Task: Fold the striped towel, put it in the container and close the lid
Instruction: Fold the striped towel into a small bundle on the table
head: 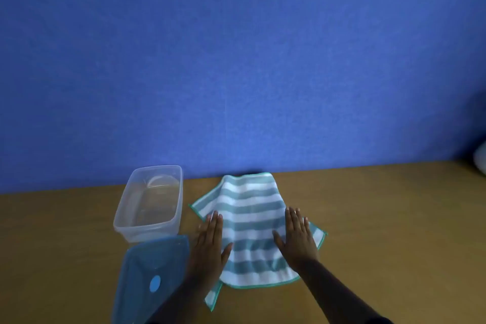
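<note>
So you're right in the folding stage here, both palms down on the striped towel [252, 229], which is sitting on the wooden table [381, 218] just right of the clear container [151, 202]. Your left hand [211, 242] is flat with fingers stretched out over the towel's left side, and your right hand [298, 238] is the same deal on the right side, spread open and pressing, not pinching anything. The towel looks partly folded already but kinda messy: corners stick out at the left, the right and down near your left wrist, so the layers aren't lined up. I'd say you're smoothing it out before the next fold. The container is open and empty as far as I can tell, and the blue lid [153, 273] is lying flat in front of it, touching or nearly touching its near wall, partly under your left forearm. Next move probably needs you to grab an edge and fold it over once more so it's narrow enough to fit the tub, tucking in those stray corners first.
</note>
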`<state>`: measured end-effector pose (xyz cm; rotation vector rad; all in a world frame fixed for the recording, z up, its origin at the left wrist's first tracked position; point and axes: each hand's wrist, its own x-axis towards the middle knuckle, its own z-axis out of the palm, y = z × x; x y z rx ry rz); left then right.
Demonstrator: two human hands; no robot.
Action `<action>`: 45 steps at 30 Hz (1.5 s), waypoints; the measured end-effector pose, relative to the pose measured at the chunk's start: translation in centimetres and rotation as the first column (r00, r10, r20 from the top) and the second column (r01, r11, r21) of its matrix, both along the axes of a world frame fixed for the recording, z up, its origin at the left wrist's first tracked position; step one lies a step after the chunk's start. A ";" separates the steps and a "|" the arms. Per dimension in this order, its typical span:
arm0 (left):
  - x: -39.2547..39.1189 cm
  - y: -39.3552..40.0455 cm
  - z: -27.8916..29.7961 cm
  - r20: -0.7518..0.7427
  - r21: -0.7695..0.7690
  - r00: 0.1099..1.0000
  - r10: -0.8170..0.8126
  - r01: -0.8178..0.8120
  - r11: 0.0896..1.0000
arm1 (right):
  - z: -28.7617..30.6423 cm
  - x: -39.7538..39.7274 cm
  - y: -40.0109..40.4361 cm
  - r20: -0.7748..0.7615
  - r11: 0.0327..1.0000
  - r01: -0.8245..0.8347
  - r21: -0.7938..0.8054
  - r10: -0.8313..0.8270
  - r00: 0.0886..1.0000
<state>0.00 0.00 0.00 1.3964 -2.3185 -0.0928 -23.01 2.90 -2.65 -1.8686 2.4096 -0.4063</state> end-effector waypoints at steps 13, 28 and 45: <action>-0.5 3.4 -4.2 0.197 0.179 0.977 -0.083 0.047 0.983 | -2.5 2.0 3.9 0.002 0.991 -0.133 0.015 0.133 0.991; -0.8 4.0 -5.3 0.152 0.361 0.987 -0.051 -0.008 0.933 | -4.0 1.5 4.7 -0.016 0.991 -0.099 -0.092 0.098 0.995; -0.4 3.7 -4.6 0.255 0.277 0.960 -0.113 0.039 0.960 | -0.5 -1.3 4.9 0.506 0.937 0.331 -0.116 -0.231 0.831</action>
